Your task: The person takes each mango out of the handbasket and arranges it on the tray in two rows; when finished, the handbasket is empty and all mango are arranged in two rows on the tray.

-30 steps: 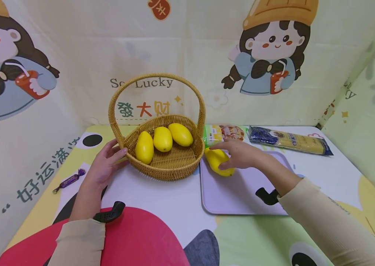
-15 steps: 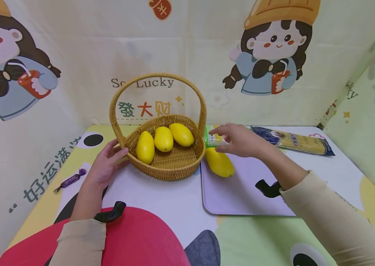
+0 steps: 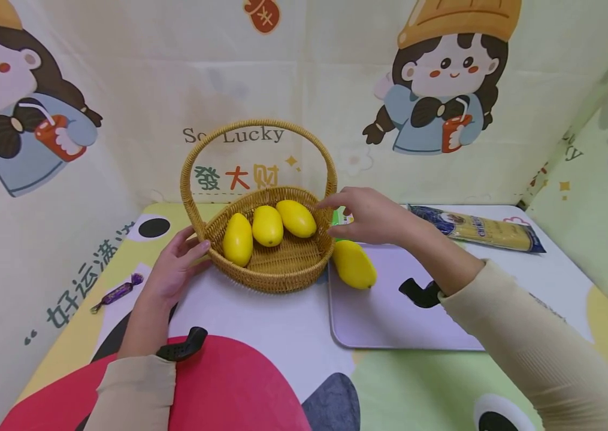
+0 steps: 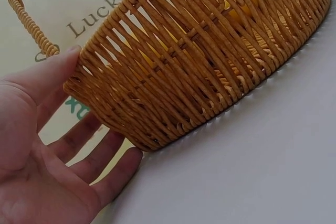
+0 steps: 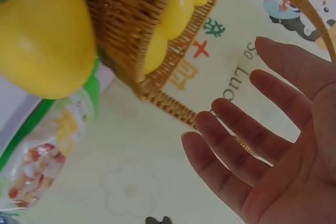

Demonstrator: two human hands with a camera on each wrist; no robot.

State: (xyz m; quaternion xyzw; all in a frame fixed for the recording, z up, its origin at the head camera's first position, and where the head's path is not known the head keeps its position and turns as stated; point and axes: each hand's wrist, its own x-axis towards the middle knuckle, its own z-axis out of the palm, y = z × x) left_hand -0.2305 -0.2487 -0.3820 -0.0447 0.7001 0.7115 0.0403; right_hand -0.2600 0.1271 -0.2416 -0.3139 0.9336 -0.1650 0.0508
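Observation:
A wicker basket (image 3: 277,281) with a tall arched handle holds three yellow mangoes (image 3: 268,226). At its left end my left hand (image 3: 174,269) grips it, with the thumb (image 4: 68,62) on the rim and the other fingers along the wall and lower edge. Another mango (image 3: 354,264) lies on the lilac tray (image 3: 390,323), close against the basket's right side. Over the tray's far left corner, my right hand (image 3: 371,216) reaches toward the foot of the basket's handle. Its fingers (image 5: 226,150) are spread and nothing is held in them.
Behind the right hand lies a green and white food packet (image 5: 52,150), mostly hidden in the head view. A pack of pasta (image 3: 478,229) lies at the back right. To the left is a purple wrapped candy (image 3: 117,293). A printed cloth backs the table.
My right hand has let go of the mango on the tray, risen and moved left to the basket's handle. The left hand has stayed at the basket.

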